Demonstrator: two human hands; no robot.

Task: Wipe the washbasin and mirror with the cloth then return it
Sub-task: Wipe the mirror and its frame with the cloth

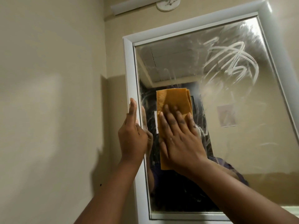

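Right hand flat on orange cloth against mirror — left hand fingers straight.

A mirror hangs on the wall, its frame running down the left side. A cloth lies flat against the glass (lower left part), under the right hand. The left hand rests on the frame's edge, just left of the cloth. A light fitting sits above.
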